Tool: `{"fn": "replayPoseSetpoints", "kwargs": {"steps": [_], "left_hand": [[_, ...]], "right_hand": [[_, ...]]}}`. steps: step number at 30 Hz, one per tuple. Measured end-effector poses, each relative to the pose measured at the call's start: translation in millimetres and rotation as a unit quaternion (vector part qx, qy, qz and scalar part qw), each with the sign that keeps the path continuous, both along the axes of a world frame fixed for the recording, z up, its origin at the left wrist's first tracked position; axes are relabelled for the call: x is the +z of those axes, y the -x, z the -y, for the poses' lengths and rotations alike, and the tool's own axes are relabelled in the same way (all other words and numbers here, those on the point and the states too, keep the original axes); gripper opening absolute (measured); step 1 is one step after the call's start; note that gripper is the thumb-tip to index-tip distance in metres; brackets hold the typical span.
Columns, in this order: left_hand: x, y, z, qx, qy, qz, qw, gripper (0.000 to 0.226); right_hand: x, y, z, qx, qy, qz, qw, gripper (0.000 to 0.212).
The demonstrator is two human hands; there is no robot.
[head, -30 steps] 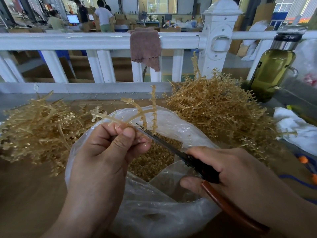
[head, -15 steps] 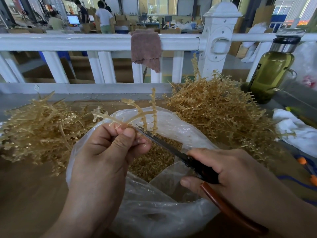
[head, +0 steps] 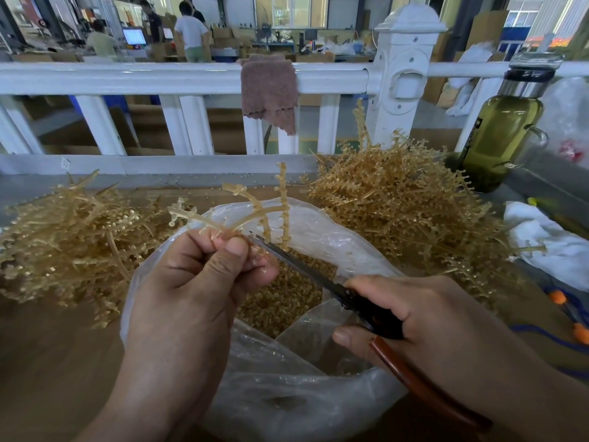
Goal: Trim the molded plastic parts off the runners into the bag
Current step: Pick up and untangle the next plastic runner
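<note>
Our left hand pinches the runner over the bag so parts drop in; our right hand grips the scissors.

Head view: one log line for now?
left hand: pinches runner | right hand: grips scissors, tip at runner | below: bag holding parts

No legible text. Dark label on green bottle, far beyond right hand: blurred. Sticker on white rail, beyond left hand: unreadable.
</note>
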State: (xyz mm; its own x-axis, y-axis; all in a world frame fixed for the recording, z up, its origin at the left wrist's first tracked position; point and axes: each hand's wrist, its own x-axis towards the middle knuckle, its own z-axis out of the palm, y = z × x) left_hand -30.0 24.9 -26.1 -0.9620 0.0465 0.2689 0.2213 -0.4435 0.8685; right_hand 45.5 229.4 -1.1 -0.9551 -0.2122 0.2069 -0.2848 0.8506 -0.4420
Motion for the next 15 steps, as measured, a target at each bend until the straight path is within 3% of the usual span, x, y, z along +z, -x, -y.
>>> {"fn": "replayPoseSetpoints", "kwargs": {"steps": [15], "left_hand": [[1.1, -0.4, 0.6, 0.005, 0.019, -0.012, 1.0, 0.022]], "right_hand": [[1.6, 0.7, -2.5, 0.005, -0.013, -0.016, 1.0, 0.04]]}}
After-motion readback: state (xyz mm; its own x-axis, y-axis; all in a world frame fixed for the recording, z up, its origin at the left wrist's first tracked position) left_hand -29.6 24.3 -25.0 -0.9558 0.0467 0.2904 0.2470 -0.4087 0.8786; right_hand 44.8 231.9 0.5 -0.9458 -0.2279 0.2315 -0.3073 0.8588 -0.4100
